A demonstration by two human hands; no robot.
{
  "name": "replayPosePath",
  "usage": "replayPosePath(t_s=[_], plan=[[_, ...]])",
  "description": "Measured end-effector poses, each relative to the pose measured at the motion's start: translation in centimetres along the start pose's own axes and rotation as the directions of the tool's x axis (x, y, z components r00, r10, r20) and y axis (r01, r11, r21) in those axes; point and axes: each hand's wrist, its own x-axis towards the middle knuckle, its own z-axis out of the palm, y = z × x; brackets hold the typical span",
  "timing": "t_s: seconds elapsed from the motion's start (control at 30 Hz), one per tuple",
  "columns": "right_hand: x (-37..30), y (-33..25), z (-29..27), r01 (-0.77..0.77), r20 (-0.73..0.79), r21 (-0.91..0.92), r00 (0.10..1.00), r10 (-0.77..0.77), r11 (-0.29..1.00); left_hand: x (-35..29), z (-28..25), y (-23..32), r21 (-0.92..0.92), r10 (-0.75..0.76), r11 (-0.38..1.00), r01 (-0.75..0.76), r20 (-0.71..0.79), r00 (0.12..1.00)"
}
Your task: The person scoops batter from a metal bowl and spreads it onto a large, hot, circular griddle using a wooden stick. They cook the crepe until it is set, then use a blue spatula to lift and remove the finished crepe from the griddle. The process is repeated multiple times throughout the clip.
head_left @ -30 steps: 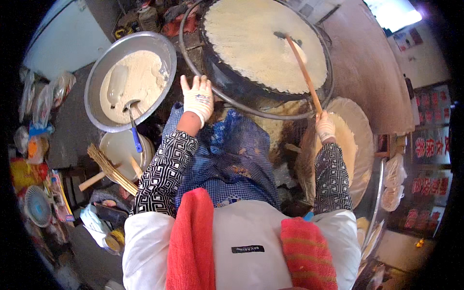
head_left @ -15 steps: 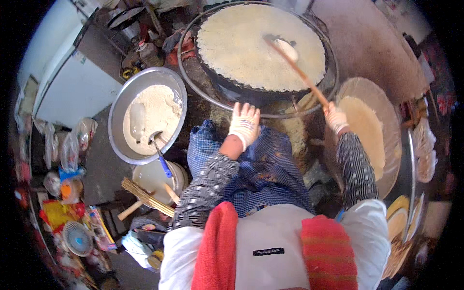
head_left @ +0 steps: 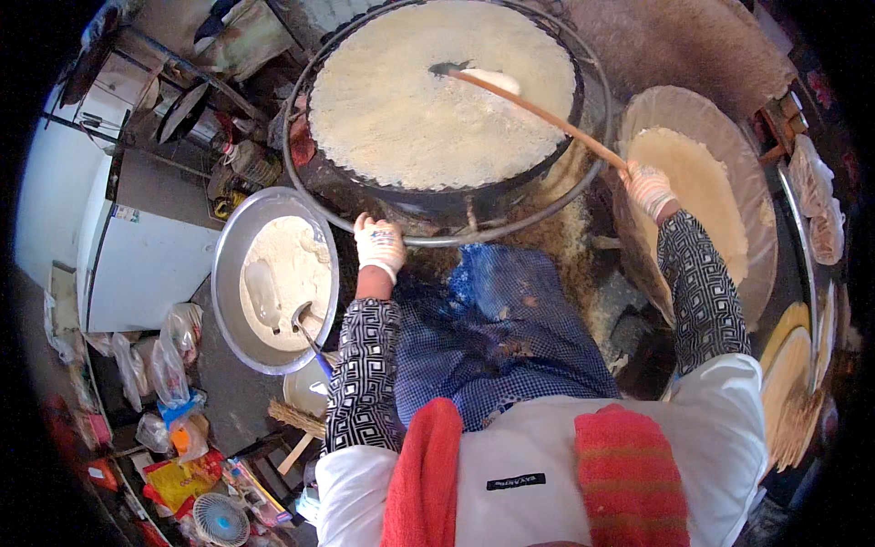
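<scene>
My right hand (head_left: 649, 189), in a striped work glove, is closed round the wooden handle of a long spreader (head_left: 547, 111). The spreader's dark head rests on the round black griddle (head_left: 401, 193), beside a small white mound of batter (head_left: 495, 80). A thin pale sheet of batter (head_left: 410, 128) covers nearly the whole griddle top. My left hand (head_left: 378, 244), gloved too, has its fingers curled over the metal ring (head_left: 456, 242) that runs round the griddle. Close to the left hand stands a steel bowl (head_left: 228, 278) of thick batter with a ladle (head_left: 312, 335) in it.
On the right, thin round flatbreads (head_left: 706, 210) lie in a plastic-lined basket (head_left: 670, 105). A bucket (head_left: 301, 392) and a straw brush (head_left: 296, 417) are left of my lap. Plastic bags (head_left: 169, 360) and a small fan (head_left: 221, 520) sit farther left.
My left hand has slid left along the ring, its fingers going from spread to curled. The spreader's head and the batter mound have shifted left over the griddle. The view has turned too.
</scene>
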Motion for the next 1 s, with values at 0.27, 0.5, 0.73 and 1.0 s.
replayPosePath(t_s=[0.27,0.5,0.73,1.0], plan=[[4.0,-6.9,-2.7,-0.140,0.281,0.585,0.959,-0.038,0.799,2.6,2.3,-8.0,0.206,-0.050,0.978,0.031,0.089,0.995],[-6.5,-19.3,-8.6,-0.457,0.466,0.884,0.879,-0.106,0.094,6.2,5.8,-15.0,0.327,-0.045,0.945,0.013,0.091,0.995],[-10.8,-17.5,-2.8,-0.273,0.349,0.912,0.909,0.229,-0.307,7.9,11.0,-20.7,0.153,-0.033,0.987,0.054,-0.138,0.990],[-10.8,-20.8,-4.2,-0.433,0.459,0.875,0.884,0.087,-0.218,6.7,3.0,-14.1,0.299,-0.021,0.954,-0.030,0.166,0.986]])
